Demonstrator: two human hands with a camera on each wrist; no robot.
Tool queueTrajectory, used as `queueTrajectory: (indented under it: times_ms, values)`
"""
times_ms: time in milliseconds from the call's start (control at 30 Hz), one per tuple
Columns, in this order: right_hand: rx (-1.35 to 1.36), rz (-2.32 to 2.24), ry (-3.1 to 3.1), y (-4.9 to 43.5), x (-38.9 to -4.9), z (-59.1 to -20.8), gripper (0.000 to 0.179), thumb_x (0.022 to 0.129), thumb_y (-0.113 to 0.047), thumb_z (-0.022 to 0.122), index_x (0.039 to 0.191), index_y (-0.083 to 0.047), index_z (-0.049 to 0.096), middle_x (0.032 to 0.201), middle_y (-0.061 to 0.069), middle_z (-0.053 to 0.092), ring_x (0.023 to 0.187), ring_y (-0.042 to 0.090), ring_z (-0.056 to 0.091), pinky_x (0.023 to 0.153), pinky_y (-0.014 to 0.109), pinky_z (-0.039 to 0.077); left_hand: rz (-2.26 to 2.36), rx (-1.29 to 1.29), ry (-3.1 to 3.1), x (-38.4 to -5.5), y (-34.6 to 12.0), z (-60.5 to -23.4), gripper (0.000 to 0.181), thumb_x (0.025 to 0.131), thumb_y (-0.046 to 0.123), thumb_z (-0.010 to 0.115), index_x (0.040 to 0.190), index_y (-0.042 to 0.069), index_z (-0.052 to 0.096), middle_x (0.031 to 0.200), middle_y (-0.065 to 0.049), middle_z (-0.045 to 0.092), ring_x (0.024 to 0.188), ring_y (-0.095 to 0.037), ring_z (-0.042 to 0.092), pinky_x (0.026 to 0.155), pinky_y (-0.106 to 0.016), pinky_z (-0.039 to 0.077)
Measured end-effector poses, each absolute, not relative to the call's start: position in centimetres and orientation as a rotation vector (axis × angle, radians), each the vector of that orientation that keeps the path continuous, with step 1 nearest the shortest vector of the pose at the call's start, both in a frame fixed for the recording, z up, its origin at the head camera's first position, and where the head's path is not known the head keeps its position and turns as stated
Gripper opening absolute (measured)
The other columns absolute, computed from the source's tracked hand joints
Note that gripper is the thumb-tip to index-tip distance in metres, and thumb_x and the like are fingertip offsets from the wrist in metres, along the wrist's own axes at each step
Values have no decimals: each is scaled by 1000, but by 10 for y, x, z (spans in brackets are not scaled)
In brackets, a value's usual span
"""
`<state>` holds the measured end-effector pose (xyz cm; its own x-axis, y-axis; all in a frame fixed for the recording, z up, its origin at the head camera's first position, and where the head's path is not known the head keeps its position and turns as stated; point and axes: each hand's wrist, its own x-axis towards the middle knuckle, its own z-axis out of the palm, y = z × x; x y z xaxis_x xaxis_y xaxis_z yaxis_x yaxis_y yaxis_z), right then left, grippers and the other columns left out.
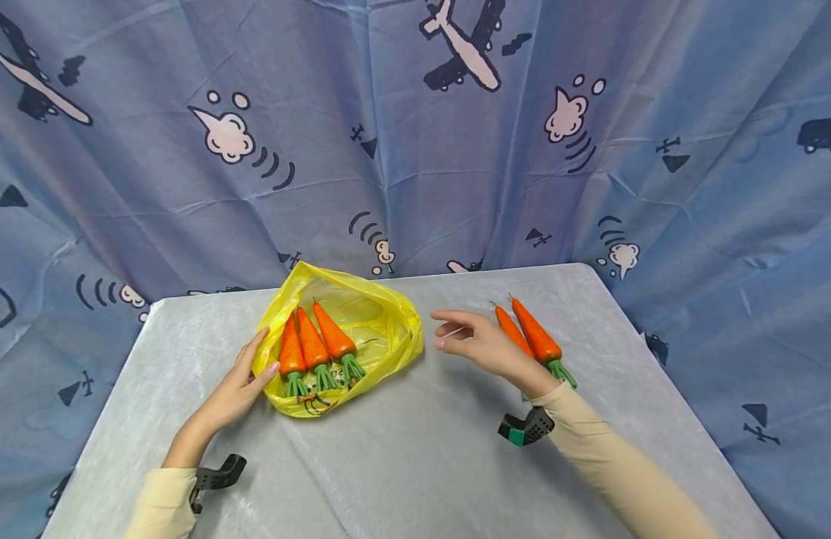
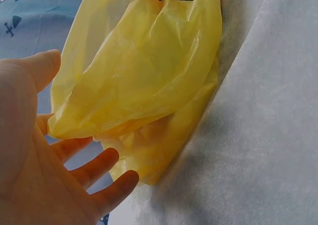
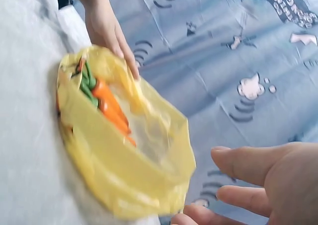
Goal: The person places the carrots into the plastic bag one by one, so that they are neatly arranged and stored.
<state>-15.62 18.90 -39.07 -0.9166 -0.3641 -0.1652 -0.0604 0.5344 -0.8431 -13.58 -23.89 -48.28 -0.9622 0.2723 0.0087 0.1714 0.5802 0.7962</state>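
A yellow plastic bag [image 1: 388, 359] lies on the table with its mouth spread wide. Inside it three orange carrots [image 1: 312, 340] with green stalks lie side by side. My left hand [image 1: 236, 382] rests against the bag's left edge, thumb at the rim. The left wrist view shows its fingers [image 2: 97, 168] spread loosely beside the yellow plastic. To the right of the bag, my right hand [image 1: 486, 344] hovers with relaxed fingers and nothing in them. Under and beyond the right forearm lie two more carrots [image 1: 538, 333], one partly covered by that hand.
A pale grey cloth covers the table [image 1: 402, 479]. Behind it hangs a blue curtain [image 1: 388, 135] printed with planes and clouds, close to the table's back edge. Each wrist carries a dark strap device [image 1: 528, 427].
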Motion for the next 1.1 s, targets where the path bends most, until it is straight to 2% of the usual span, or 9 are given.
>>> queueTrajectory:
  times_ms: [133,367,600,800,1100]
  values:
    - [-302,-1344,2474,216,-155,-402,55,93,-34,68,145,-21,52,127,12,65,110,25,62,91,38,55,1337,386,2696,-135,-239,-483,74,104,28,50,161,21,4,162,-27,14,147,-51,18,112,-73,22]
    - [-154,-1395,2481,259,-158,-426,59,95,-30,67,147,-12,48,128,20,62,107,23,65,93,43,57,1335,378,2693,-134,-238,-482,74,104,28,50,161,22,4,162,-27,13,147,-52,19,111,-71,26]
    - [-67,-1318,2560,288,-162,-434,63,96,-32,64,150,-7,42,133,23,60,114,29,60,87,30,55,1333,369,2691,-134,-239,-481,73,104,29,49,161,21,4,162,-28,12,147,-53,18,111,-72,24]
    - [-16,-1307,2571,305,-164,-437,65,98,-33,62,151,-4,39,135,27,57,116,35,59,93,40,56,1336,373,2704,-134,-238,-483,72,105,29,47,161,16,5,160,-30,15,145,-53,21,111,-71,26]
    - [48,-1274,2574,312,-167,-442,66,98,-33,62,152,-4,38,137,27,57,114,31,61,94,42,54,1335,381,2712,-134,-237,-484,72,105,29,48,161,17,4,160,-30,15,144,-51,24,109,-69,31]
